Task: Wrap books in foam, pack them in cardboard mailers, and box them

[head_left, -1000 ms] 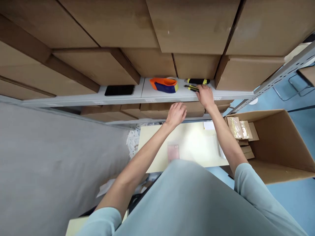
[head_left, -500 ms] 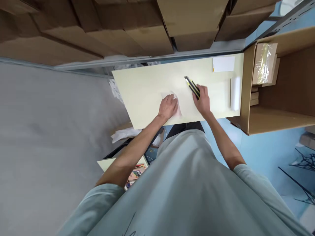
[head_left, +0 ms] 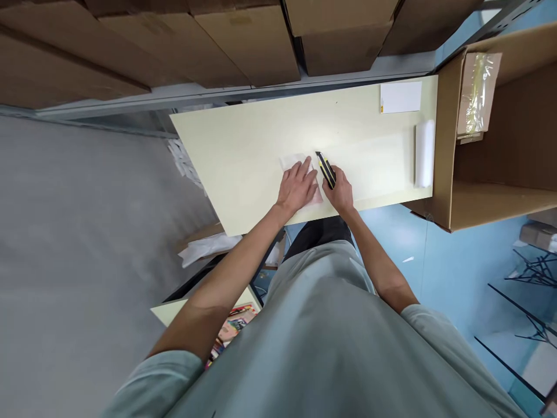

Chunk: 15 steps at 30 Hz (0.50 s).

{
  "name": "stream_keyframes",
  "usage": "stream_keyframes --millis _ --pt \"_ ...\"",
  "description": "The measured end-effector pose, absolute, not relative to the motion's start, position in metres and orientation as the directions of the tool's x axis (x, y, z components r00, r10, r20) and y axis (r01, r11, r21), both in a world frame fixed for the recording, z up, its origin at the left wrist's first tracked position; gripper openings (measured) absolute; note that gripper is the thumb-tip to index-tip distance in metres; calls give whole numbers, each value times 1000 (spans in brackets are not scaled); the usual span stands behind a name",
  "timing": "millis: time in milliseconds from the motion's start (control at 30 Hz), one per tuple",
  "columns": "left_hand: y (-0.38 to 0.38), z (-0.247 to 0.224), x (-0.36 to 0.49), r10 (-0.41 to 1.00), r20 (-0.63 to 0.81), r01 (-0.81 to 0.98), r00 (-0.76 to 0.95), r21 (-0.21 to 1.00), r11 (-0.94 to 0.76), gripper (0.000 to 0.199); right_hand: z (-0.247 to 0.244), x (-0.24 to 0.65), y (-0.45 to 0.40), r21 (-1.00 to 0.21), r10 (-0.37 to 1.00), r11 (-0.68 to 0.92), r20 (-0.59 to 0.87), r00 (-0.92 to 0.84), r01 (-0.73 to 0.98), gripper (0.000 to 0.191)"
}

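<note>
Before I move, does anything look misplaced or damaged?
A small white scrap lies on the blue floor, as if dropped. White strips sit jumbled left of the table. The knife in the right hand looks sound; the left hand covers too much of the pink item to tell.

A table lies across the middle of the scene. Near its near edge, a flat packet lies under the person's left hand; just right of it, a utility knife is in the right hand. A flat card lies in the table's far right corner, with a roll nearer. An open carton stands at the right, taped parcels inside. Beyond the table's far edge, boxes line a shelf.
</note>
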State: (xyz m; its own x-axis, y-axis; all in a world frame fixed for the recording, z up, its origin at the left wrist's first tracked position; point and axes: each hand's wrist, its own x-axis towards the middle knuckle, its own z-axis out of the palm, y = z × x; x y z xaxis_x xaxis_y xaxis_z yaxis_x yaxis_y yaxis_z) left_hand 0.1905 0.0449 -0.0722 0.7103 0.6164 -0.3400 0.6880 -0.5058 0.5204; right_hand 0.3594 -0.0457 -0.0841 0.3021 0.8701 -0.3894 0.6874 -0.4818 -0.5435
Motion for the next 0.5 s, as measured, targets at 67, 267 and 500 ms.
stream_keyframes --millis 67,267,500 --pt "49 -71 194 611 -345 690 712 508 -516 45 -83 357 -42 -556 874 -473 -392 285 684 53" --pt "65 -67 199 585 -374 690 720 475 -546 50 -78 346 -32 -565 879 -459 -397 262 685 55" --pt "72 -69 195 553 -376 666 743 485 -566 56 -67 336 -28 -523 846 -511 -445 293 682 54"
